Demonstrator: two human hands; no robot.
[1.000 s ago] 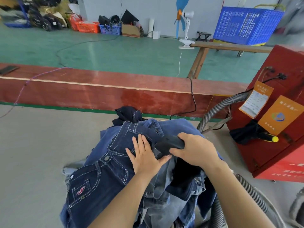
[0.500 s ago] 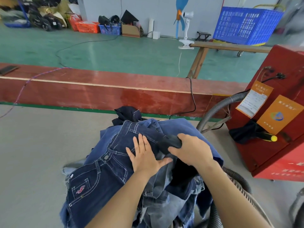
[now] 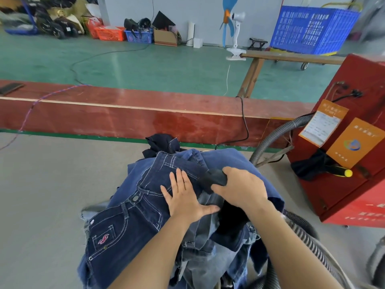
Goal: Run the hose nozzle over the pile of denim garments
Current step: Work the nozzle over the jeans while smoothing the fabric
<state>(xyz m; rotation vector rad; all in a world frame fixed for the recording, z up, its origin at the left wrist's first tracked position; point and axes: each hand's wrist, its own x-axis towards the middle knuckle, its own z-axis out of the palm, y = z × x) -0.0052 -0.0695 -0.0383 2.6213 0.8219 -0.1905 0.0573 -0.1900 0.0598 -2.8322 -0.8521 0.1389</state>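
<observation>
Head view: right hand [image 3: 239,188] grips nozzle [image 3: 213,179] beside flat left hand [image 3: 183,197] on denim pile [image 3: 135,215].

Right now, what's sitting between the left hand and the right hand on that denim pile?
In the head view, the black hose nozzle and a strip of blue denim lie between the flat left hand and the right hand, which grips the nozzle.

Bare table [image 3: 41,195] left of denim pile [image 3: 133,215]; red machine [image 3: 350,163] close right.
</observation>
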